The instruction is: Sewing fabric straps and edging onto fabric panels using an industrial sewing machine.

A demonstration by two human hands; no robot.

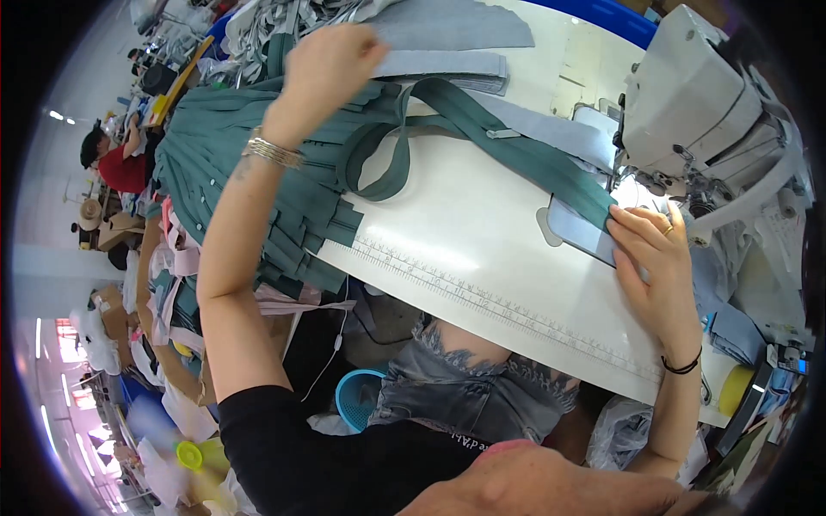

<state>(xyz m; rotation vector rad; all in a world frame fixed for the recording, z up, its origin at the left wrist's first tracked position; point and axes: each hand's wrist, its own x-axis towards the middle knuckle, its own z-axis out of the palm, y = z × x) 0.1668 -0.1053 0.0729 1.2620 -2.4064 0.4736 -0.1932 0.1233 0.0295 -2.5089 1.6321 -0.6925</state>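
Observation:
My right hand (651, 258) is at the sewing machine (693, 86), its fingertips pressed on the end of a long green fabric strip (525, 155) by the lit needle area. From there the strip runs left across the white table and loops over itself. A small pale tag or clip (503, 134) shows on it. My left hand (331, 69) is raised over the far left of the table, closed, knuckles up; whatever its fingers hold is hidden. Beneath that arm spreads a big heap of green strips (215, 129), hanging over the table's left edge.
Grey cut fabric pieces (456, 26) lie along the far side. A printed ruler scale (482, 301) follows the white table's near edge. Below is a blue basket (360, 400). Grey fabric (736, 334) lies at right. A co-worker in red (125, 168) sits far left.

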